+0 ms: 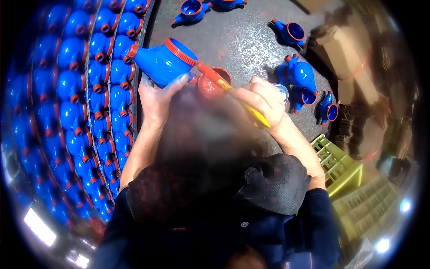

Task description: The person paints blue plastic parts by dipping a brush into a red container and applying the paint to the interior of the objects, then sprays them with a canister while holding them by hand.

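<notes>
My left hand (156,96) grips a glossy blue water-meter body (162,62) from below, its thumb near the small red-ended outlet. The body is tilted, with a red threaded rim around its round opening and red on its left pipe end. In my right hand (262,101) is a paintbrush (256,115) with a yellow handle and a red-coated head. The brush head touches or nearly touches the body's right end; which one, I cannot tell. Just under the brush sits a red paint-smeared bowl (210,87). A small clear round container (282,92) shows partly behind my right hand.
Tight rows of blue bodies with red ends (74,80) fill the left side. On the grey worktop (233,36) lie several more, including one at the upper right (291,33). Folded cardboard (345,58) and a yellow-green plastic crate (342,168) stand at the right.
</notes>
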The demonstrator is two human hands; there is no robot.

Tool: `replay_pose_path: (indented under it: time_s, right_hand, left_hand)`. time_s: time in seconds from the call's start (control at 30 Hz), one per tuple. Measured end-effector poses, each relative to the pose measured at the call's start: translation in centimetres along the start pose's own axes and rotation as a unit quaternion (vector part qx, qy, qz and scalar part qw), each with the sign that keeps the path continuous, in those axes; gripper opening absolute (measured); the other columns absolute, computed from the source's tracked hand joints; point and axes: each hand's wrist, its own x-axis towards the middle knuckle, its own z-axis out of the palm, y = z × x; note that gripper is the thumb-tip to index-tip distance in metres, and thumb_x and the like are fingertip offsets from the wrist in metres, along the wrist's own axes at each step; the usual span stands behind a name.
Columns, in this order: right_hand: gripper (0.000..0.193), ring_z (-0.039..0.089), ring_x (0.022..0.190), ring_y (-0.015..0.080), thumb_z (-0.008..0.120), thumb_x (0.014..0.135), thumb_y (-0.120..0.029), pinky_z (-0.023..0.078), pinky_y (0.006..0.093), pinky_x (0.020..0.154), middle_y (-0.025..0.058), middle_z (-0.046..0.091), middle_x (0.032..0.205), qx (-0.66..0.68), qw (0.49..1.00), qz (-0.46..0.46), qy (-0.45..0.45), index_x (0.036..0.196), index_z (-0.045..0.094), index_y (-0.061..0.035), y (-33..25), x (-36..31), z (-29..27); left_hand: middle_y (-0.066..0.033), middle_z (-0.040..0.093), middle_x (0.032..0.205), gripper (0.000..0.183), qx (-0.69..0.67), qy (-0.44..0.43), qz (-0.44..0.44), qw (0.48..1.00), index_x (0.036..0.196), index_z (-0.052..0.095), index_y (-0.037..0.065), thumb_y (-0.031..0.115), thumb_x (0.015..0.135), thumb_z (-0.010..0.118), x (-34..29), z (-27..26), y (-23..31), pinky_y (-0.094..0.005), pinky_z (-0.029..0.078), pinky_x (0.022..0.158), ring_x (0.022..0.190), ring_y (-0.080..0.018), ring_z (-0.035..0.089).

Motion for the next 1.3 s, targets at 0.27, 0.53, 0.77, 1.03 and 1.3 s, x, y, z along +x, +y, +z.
replay_pose_path:
  time_s: [0.27, 0.53, 0.77, 1.03, 1.3]
  right_hand:
    - [0.039, 0.061, 0.081, 0.0271, 0.071, 0.068, -0.008, 0.052, 0.0383, 0.067, 0.0082, 0.056, 0.084, -0.028, 0.961, 0.195, -0.195, 0.105, 0.060, -0.0106, 2.7, -7.3, 3.5]
    - [0.025, 0.062, 0.088, 0.0286, 0.059, 0.080, -0.010, 0.052, 0.0398, 0.070, 0.0091, 0.056, 0.093, -0.031, 0.966, 0.219, -0.133, 0.104, 0.064, -0.0135, 3.9, -11.7, 6.5]
    - [0.024, 0.061, 0.093, 0.0284, 0.059, 0.079, -0.010, 0.053, 0.0401, 0.074, 0.0094, 0.055, 0.095, 0.039, 0.948, 0.289, -0.125, 0.103, 0.064, -0.0136, 3.8, -12.5, 5.3]
    - [0.027, 0.060, 0.100, 0.0310, 0.058, 0.081, -0.011, 0.053, 0.0413, 0.079, 0.0127, 0.057, 0.101, 0.064, 0.935, 0.318, -0.147, 0.107, 0.063, -0.0127, 4.1, -12.0, 4.4]
    - [0.032, 0.061, 0.089, 0.0280, 0.058, 0.079, -0.008, 0.053, 0.0394, 0.071, 0.0081, 0.056, 0.097, 0.066, 0.960, 0.246, -0.116, 0.110, 0.064, -0.0155, 5.1, -13.3, 7.8]
  left_hand:
    - [-0.0158, 0.057, 0.120, 0.075, 0.125, -0.100, 0.088, 0.983, 0.129, 0.042, -0.003, 0.008, 0.068, 0.085, 2.8, 3.8, 2.9, -0.0366, 0.053, 0.091, 0.108, -0.0245, 0.061]
    - [-0.0202, 0.058, 0.121, 0.082, 0.432, -0.270, 0.358, 0.783, 0.129, 0.049, 0.001, 0.025, 0.059, 0.085, 10.6, 21.9, 5.2, -0.0393, 0.049, 0.094, 0.110, -0.0323, 0.061]
    - [-0.0160, 0.055, 0.123, 0.087, 0.585, -0.346, 0.367, 0.635, 0.135, 0.046, 0.010, 0.024, 0.058, 0.084, 18.0, 34.0, -1.5, -0.0451, 0.048, 0.096, 0.114, -0.0370, 0.055]
    - [-0.0113, 0.052, 0.130, 0.093, 0.668, -0.369, 0.384, 0.519, 0.141, 0.041, 0.015, 0.031, 0.061, 0.086, 17.1, 35.2, -2.7, -0.0445, 0.049, 0.097, 0.116, -0.0338, 0.054]
    - [-0.0119, 0.047, 0.138, 0.093, 0.675, -0.298, 0.459, 0.495, 0.146, 0.035, 0.018, 0.027, 0.068, 0.084, 15.8, 32.3, -1.1, -0.0447, 0.048, 0.095, 0.120, -0.0305, 0.053]
